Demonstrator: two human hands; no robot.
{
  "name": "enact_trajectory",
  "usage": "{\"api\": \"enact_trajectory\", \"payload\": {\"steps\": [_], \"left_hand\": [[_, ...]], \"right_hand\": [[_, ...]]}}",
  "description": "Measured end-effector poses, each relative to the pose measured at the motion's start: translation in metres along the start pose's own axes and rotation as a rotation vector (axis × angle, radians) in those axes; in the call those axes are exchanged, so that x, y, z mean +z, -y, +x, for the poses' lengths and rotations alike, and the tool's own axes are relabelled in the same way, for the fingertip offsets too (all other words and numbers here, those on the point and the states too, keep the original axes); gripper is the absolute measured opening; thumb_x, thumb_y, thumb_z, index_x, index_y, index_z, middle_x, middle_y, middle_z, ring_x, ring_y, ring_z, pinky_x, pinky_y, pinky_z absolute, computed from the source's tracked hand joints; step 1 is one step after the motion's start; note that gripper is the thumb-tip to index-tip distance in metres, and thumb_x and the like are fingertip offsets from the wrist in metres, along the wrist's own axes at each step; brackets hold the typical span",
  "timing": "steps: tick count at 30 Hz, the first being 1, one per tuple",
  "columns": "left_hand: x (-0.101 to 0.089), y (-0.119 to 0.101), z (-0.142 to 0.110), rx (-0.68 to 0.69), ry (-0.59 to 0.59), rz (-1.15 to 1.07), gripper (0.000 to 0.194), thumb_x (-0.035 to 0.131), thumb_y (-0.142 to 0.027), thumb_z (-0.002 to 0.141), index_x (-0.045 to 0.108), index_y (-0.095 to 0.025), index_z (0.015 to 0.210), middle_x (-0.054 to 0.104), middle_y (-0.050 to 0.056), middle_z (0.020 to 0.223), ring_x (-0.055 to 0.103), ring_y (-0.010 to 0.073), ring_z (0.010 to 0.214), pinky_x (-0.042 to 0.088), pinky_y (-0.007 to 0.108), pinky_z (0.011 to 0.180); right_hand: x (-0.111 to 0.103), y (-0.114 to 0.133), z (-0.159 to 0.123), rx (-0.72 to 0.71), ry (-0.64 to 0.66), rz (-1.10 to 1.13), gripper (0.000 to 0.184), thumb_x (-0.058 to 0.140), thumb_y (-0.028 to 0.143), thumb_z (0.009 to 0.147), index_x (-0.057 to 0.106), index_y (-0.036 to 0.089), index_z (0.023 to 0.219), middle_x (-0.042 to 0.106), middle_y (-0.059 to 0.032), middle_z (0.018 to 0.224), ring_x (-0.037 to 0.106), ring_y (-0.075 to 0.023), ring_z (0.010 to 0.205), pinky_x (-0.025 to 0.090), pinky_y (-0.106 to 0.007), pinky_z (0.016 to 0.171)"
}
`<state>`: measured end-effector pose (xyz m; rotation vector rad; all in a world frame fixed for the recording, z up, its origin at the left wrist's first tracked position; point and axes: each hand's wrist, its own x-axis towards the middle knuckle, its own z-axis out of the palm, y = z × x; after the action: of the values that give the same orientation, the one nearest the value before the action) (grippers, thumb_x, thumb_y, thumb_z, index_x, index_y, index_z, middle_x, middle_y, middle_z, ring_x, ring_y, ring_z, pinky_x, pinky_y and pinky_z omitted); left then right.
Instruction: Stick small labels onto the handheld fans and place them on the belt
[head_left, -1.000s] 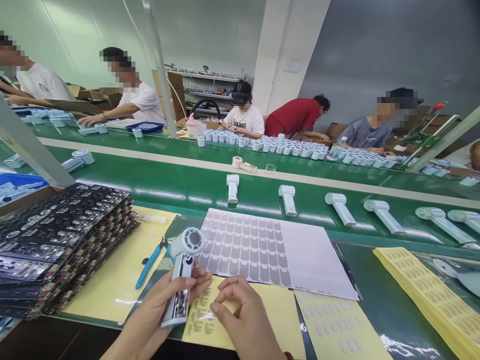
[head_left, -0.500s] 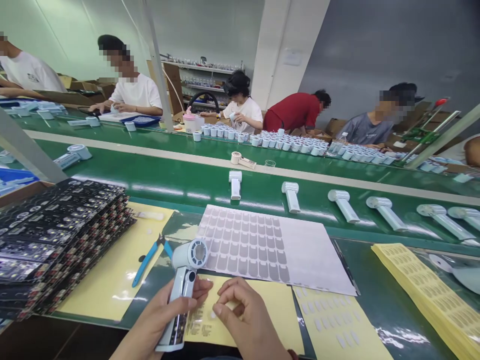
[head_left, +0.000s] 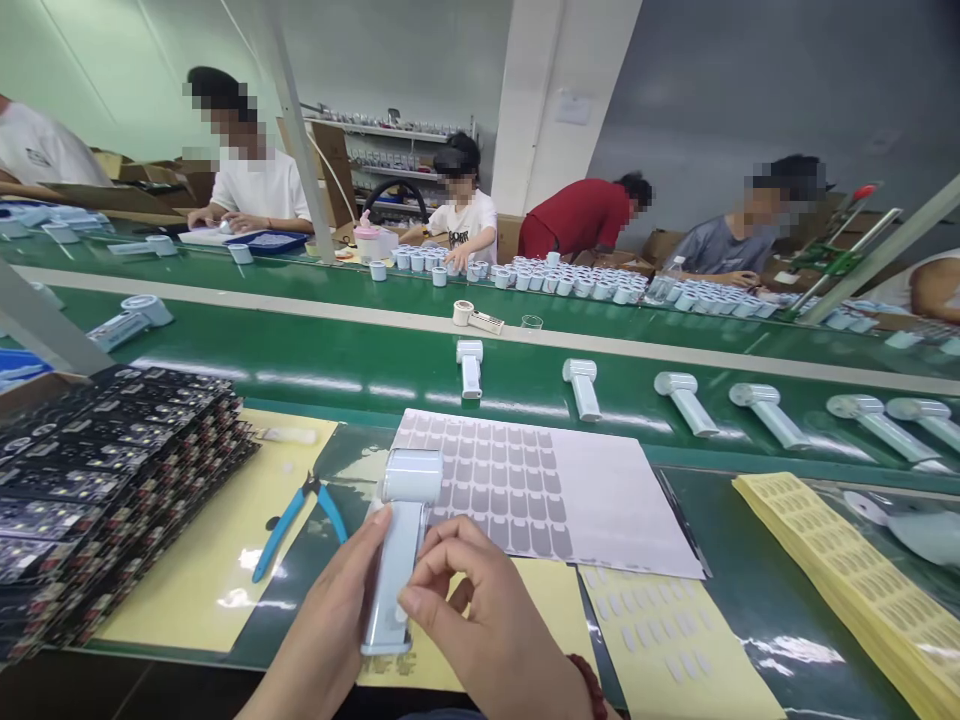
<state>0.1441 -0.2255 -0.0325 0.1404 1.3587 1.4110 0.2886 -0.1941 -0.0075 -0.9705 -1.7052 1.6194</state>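
My left hand (head_left: 337,590) is wrapped round a pale blue handheld fan (head_left: 401,560). Its round head points up and away, with the smooth side of the handle facing me. My right hand (head_left: 480,610) is closed in a pinch at the lower right of the handle. A small pale sticker (head_left: 400,604) shows at its fingertips, against or very close to the handle. Under both hands lies a yellow backing sheet (head_left: 551,600). To its right, another yellow sheet (head_left: 705,690) carries several small whitish stickers.
Blue-handled nippers (head_left: 285,530) lie left of my hands, beside stacked black circuit panels (head_left: 112,480). A white sheet with grey labels (head_left: 600,490) lies ahead. Several fans, including one (head_left: 470,370), rest on the green conveyor (head_left: 337,350). A yellow label stack (head_left: 847,580) is at right. Co-workers sit opposite.
My left hand has turned the fan over, from its open ring and dark strip to its smooth side. My right hand has come left, up to the handle.
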Motion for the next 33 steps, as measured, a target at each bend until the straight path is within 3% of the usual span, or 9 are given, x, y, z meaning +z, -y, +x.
{"api": "enact_trajectory", "payload": {"steps": [5,11,13,17,20,22,25,28,33], "left_hand": [[0.011,-0.001,0.002,0.038,0.001,-0.003,0.045,0.077,-0.043,0.075,0.072,-0.019,0.113,0.072,0.009,0.121,0.062,0.0292,0.118,0.052,0.036,0.096],[0.02,-0.003,0.002,0.028,0.027,-0.028,0.052,0.078,-0.041,0.075,0.069,-0.015,0.119,0.075,0.011,0.111,0.067,0.0295,0.107,0.055,0.037,0.091],[0.024,-0.005,0.001,-0.001,0.018,-0.057,0.043,0.073,-0.035,0.081,0.07,-0.015,0.118,0.075,0.01,0.109,0.068,0.0268,0.104,0.055,0.035,0.09],[0.03,-0.009,-0.003,-0.054,-0.011,-0.12,0.025,0.066,-0.018,0.085,0.073,-0.014,0.109,0.076,0.009,0.1,0.07,0.0225,0.101,0.056,0.03,0.089],[0.029,-0.011,-0.004,-0.132,0.106,-0.128,0.024,0.069,-0.02,0.083,0.075,-0.012,0.105,0.076,0.011,0.098,0.07,0.0261,0.1,0.058,0.033,0.086],[0.026,-0.014,0.0,-0.138,0.211,-0.116,0.03,0.074,-0.024,0.079,0.074,-0.013,0.107,0.076,0.012,0.102,0.07,0.028,0.102,0.059,0.034,0.083],[0.024,-0.026,0.014,-0.028,0.295,-0.065,0.043,0.082,-0.016,0.068,0.074,-0.016,0.11,0.075,0.012,0.11,0.069,0.0261,0.105,0.058,0.028,0.083],[0.031,-0.046,0.038,0.107,0.232,0.038,0.043,0.08,-0.004,0.063,0.074,-0.015,0.104,0.076,0.011,0.107,0.07,0.022,0.099,0.057,0.022,0.077],[0.058,-0.086,0.099,0.207,0.113,0.175,0.026,0.063,0.008,0.073,0.071,-0.01,0.091,0.073,0.008,0.086,0.07,0.0151,0.074,0.054,0.019,0.06]], "right_hand": [[-0.003,0.0,0.005,0.001,-0.025,-0.025,0.013,0.066,0.011,0.078,0.062,0.021,0.07,0.053,0.0012,0.094,0.055,-0.0098,0.07,0.047,-0.022,0.062],[-0.003,-0.005,0.008,-0.057,-0.056,-0.105,0.015,0.065,0.007,0.078,0.061,0.02,0.071,0.054,-0.0001,0.094,0.056,-0.0108,0.071,0.046,-0.022,0.06],[-0.002,-0.011,0.009,-0.173,-0.09,-0.225,0.014,0.062,0.007,0.08,0.059,0.019,0.074,0.054,-0.0019,0.094,0.056,-0.0118,0.07,0.046,-0.023,0.059],[0.002,-0.026,0.008,-0.617,-0.247,-0.506,0.013,0.053,0.009,0.089,0.056,0.019,0.084,0.055,-0.0044,0.092,0.057,-0.0139,0.069,0.048,-0.027,0.058],[-0.002,-0.032,0.004,-0.736,-0.362,-0.385,0.011,0.053,0.013,0.093,0.057,0.023,0.094,0.055,-0.0032,0.095,0.06,-0.0139,0.077,0.051,-0.024,0.063],[-0.009,-0.033,0.001,-0.632,-0.387,-0.256,0.008,0.055,0.017,0.094,0.056,0.025,0.096,0.055,-0.0031,0.098,0.061,-0.0143,0.083,0.051,-0.021,0.061],[-0.02,-0.038,-0.003,-0.324,-0.309,-0.186,0.007,0.055,0.021,0.091,0.057,0.024,0.085,0.055,-0.0037,0.098,0.061,-0.0142,0.079,0.045,-0.02,0.051],[-0.026,-0.05,-0.007,-0.074,-0.186,-0.197,0.008,0.061,0.018,0.082,0.057,0.023,0.078,0.057,-0.0021,0.098,0.06,-0.0117,0.069,0.043,-0.021,0.051],[-0.026,-0.085,-0.017,0.004,-0.213,-0.409,0.017,0.064,0.009,0.074,0.057,0.025,0.073,0.063,0.0043,0.095,0.059,-0.0084,0.059,0.046,-0.022,0.06]]}}
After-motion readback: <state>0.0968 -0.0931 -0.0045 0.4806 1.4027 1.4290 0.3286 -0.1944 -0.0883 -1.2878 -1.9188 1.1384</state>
